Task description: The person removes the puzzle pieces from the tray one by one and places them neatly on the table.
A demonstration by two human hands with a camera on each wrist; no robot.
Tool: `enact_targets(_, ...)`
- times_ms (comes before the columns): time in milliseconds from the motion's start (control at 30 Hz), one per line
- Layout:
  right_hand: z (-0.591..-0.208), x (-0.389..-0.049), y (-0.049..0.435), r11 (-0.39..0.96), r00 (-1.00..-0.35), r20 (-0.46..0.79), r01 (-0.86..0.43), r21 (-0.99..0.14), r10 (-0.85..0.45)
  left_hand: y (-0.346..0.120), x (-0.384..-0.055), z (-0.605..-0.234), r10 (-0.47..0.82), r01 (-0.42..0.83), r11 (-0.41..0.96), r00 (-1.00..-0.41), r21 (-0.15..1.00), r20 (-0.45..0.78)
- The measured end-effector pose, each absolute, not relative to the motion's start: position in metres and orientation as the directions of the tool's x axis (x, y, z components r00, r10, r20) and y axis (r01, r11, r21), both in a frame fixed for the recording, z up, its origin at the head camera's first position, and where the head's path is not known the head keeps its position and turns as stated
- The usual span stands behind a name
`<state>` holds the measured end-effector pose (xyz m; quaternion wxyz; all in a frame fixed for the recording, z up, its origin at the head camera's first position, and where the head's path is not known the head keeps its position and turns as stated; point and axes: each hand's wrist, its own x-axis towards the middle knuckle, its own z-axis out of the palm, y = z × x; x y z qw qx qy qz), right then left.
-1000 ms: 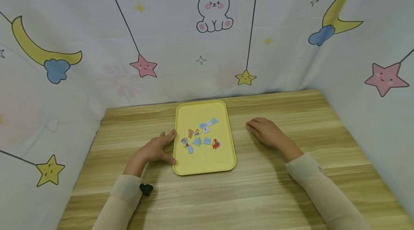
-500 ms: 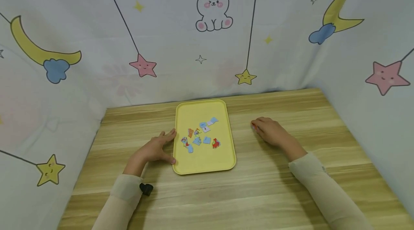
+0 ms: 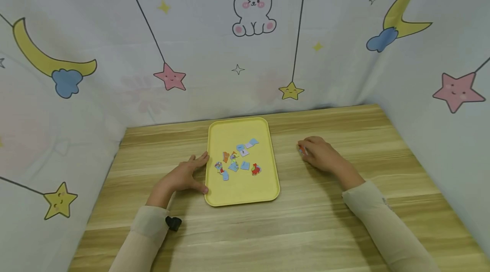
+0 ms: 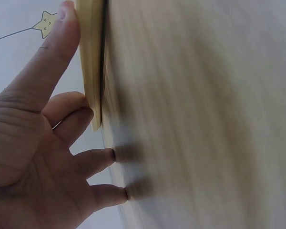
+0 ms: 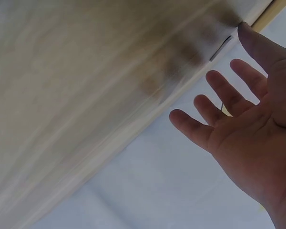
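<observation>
In the head view my left hand (image 3: 184, 177) lies at the left side of a yellow tray (image 3: 245, 193), thumb and fingers spread and touching its rim. In the left wrist view the thumb lies along the tray's edge (image 4: 91, 62), while some fingertips rest on the table. Right of the tray, my right hand (image 3: 320, 153) is low over the table beside a small orange and blue puzzle piece (image 3: 302, 149). From the right wrist, the fingers look loosely spread, with the thumb tip at the tabletop. A thin flat piece (image 5: 221, 48) lies on the table near them.
Several cut-out puzzle pieces lie loose on the tray, among them a red one (image 3: 256, 169), an orange one (image 3: 226, 157) and a light blue one (image 3: 245, 165). The wooden table (image 3: 245, 238) meets a printed white cloth (image 3: 214, 93) at the back and sides.
My right hand has shifted slightly right, the orange and blue piece moving along with it. Its fingers now stand off the piece, which shows more. The left hand and tray stay put.
</observation>
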<state>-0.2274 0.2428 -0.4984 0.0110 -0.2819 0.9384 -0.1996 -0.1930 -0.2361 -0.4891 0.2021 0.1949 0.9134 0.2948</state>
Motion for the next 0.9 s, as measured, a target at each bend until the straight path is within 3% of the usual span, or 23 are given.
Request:
enact_targets(467,-0.495,-0.229,0.232,0.746,-0.854,0.078,-0.490,-0.451,-0.514,-0.237,-0.193,-0.488,0.472,0.225,0.752,-0.840,0.620,-0.268)
enact_targets(900,-0.495,-0.233,0.209,0.746,-0.849,0.054,-0.491,-0.450,-0.526,-0.235,-0.192,-0.488,0.462,0.212,0.762,-0.840,0.612,-0.284)
